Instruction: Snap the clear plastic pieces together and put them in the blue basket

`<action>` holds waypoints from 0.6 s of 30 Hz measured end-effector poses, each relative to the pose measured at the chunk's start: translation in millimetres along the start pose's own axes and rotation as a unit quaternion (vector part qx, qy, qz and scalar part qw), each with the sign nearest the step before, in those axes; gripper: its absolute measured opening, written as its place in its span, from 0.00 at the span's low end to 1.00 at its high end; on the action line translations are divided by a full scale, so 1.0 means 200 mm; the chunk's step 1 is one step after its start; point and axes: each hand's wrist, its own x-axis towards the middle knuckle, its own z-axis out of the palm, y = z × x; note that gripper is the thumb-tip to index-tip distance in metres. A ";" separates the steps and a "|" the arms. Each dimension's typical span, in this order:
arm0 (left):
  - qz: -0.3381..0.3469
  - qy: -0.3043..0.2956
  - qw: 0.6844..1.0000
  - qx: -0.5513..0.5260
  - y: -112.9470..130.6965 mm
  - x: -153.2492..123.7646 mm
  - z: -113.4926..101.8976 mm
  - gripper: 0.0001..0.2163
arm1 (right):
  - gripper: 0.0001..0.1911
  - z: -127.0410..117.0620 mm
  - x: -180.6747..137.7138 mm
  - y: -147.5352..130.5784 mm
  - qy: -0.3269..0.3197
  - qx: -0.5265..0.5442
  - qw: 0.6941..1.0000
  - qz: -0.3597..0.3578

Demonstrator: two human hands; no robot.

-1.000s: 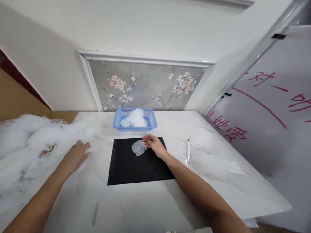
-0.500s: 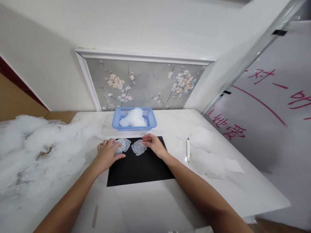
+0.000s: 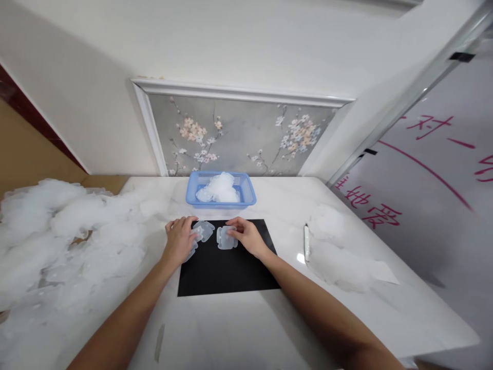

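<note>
Hidden and cut-off parts around the two hands

The left hand (image 3: 180, 240) is covering part of a clear plastic piece (image 3: 201, 232); far left of it, the white heap (image 3: 46, 246) is running off the picture's edge, its pieces blurring together.

left hand (image 3: 179, 240): bare, no glove, no ring to be seen
right hand (image 3: 247, 237): bare, no glove, no ring to be seen
forearms: both uncovered up to the near edge of the view
wrists: no watch, no band
</note>
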 end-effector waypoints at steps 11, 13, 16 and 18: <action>-0.102 0.118 0.950 -0.270 -0.13 0.00 0.05 0.03 | 0.05 0.10 0.16 -0.11 -0.027 -0.177 0.983 0.036; -0.114 0.142 0.939 -0.293 -0.15 0.00 0.05 0.04 | 0.06 0.17 0.22 -0.13 -0.043 -0.220 0.974 0.030; -0.136 0.185 0.892 -0.390 -0.17 -0.01 0.03 0.09 | 0.10 0.24 0.27 -0.12 -0.068 -0.210 0.974 0.046; -0.156 0.205 0.831 -0.493 -0.15 -0.02 0.01 0.12 | 0.09 0.25 0.26 -0.10 -0.077 -0.185 0.978 0.050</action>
